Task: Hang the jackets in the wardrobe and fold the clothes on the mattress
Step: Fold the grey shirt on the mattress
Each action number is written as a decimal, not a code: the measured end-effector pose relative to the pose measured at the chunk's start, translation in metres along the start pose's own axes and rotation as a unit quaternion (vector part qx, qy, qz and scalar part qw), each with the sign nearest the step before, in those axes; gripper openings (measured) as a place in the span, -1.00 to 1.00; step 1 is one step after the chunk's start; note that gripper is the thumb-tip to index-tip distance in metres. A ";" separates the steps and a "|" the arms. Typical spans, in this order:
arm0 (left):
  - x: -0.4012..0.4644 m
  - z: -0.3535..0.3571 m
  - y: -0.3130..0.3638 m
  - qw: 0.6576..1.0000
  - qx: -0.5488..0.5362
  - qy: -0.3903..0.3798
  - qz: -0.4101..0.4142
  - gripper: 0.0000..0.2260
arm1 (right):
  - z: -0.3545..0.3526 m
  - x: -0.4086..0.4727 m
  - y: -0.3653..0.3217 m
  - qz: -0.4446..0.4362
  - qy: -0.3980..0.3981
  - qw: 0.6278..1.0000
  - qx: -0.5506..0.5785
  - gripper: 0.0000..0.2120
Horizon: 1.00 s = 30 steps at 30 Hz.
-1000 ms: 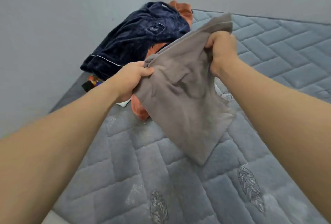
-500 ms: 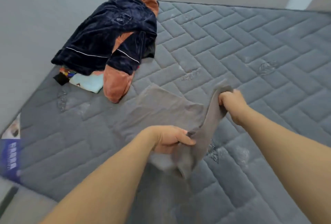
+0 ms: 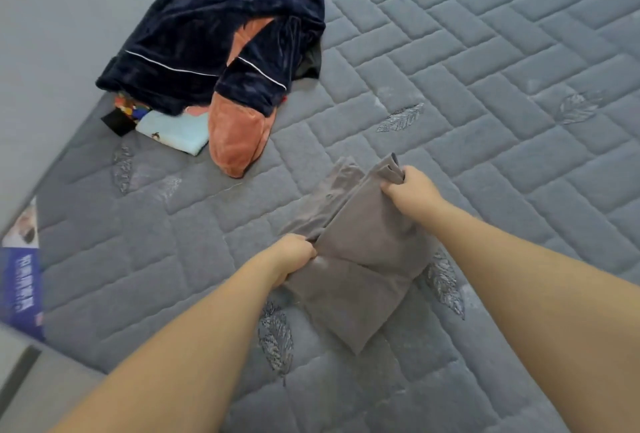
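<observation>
So the grey garment (image 3: 360, 259) is down on the mattress (image 3: 485, 86) now. A second ago you had it up in the air in front of the pile, half a second ago it was just landing spread out, and now one part is doubled over the rest, so I'd say the first fold is basically happening. It sits in the near middle of the bed, well apart from the heap.

Your right hand (image 3: 412, 192) has its fingers curled tight round a bunched far edge and is lifting it a bit, and your left hand (image 3: 294, 257) is pinching the cloth at the crease on the left side. Both are clamped on the same piece.

My guess: you lay that flap flat, smooth it, and fold once more.

Further out, the navy velvet jacket (image 3: 214, 34) is in the same heap by the wall as before, draped over something orange (image 3: 235, 134), with a light blue folded item (image 3: 176, 133) poking out beneath. None of that looks touched, so plenty of the job is left.
</observation>
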<state>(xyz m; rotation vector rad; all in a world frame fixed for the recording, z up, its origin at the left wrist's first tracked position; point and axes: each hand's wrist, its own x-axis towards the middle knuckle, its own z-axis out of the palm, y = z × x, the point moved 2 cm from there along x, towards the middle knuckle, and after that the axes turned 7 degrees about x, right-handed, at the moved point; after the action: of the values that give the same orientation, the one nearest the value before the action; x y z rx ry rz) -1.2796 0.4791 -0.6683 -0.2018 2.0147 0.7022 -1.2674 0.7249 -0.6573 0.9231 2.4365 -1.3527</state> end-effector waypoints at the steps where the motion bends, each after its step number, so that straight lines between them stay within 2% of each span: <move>1: 0.008 -0.012 -0.003 1.000 -0.009 0.015 0.016 -0.81 | 0.011 0.011 -0.010 -0.015 0.004 1.000 -0.023 -0.77; 3: 0.021 -0.026 -0.011 0.997 0.023 0.045 0.054 -0.60 | 0.035 0.034 -0.022 -0.041 0.015 0.996 -0.074 -0.73; 5: 0.038 -0.031 -0.021 0.983 0.149 0.087 0.058 -0.44 | 0.057 0.056 -0.024 -0.056 0.024 0.991 -0.121 -0.70; 7: 0.059 -0.029 -0.036 0.949 0.275 0.144 0.052 -0.52 | 0.075 0.076 -0.021 -0.058 0.039 0.985 -0.156 -0.66; 9: 0.077 -0.026 -0.047 0.924 0.322 0.199 0.053 -0.70 | 0.089 0.088 -0.017 -0.055 0.059 0.980 -0.180 -0.62; 13: 0.096 -0.025 -0.061 0.898 0.349 0.258 0.076 -0.80 | 0.101 0.099 -0.011 -0.074 0.087 0.980 -0.164 -0.61; 15: 0.098 -0.027 -0.065 0.870 0.356 0.328 0.090 -0.83 | 0.101 0.107 -0.010 -0.070 0.106 0.985 -0.119 -0.60; 17: 0.095 -0.025 -0.068 0.841 0.351 0.390 0.134 -0.84 | 0.102 0.114 -0.009 -0.041 0.114 0.989 -0.085 -0.57; 19: 0.092 -0.018 -0.070 0.824 0.352 0.396 0.199 -0.85 | 0.106 0.117 -0.007 -0.021 0.100 0.990 -0.102 -0.55; 20: 0.091 -0.015 -0.069 0.827 0.355 0.379 0.217 -0.85 | 0.108 0.118 -0.007 -0.020 0.093 0.988 -0.123 -0.55; 21: 0.089 -0.012 -0.067 0.843 0.344 0.356 0.211 -0.82 | 0.110 0.118 -0.007 -0.019 0.088 0.986 -0.141 -0.54; 24: 0.085 -0.015 -0.064 0.924 0.219 0.301 0.090 -0.76 | 0.116 0.118 -0.010 0.012 0.075 0.984 -0.163 -0.44; 26: 0.084 -0.019 -0.060 0.950 0.150 0.275 0.009 -0.72 | 0.120 0.115 -0.005 0.038 0.071 0.981 -0.176 -0.40; 27: 0.083 -0.021 -0.057 0.954 0.153 0.259 -0.013 -0.70 | 0.122 0.113 -0.002 0.043 0.069 0.979 -0.187 -0.42; 30: 0.084 -0.026 -0.053 0.936 0.277 0.218 -0.007 -0.71 | 0.122 0.111 0.006 0.062 0.068 0.976 -0.198 -0.44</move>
<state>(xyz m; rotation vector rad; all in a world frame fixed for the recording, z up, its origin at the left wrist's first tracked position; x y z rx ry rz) -1.3212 0.4328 -0.7498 -0.0356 2.5458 0.0502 -1.3647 0.6742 -0.7805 1.0643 2.5609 -0.7416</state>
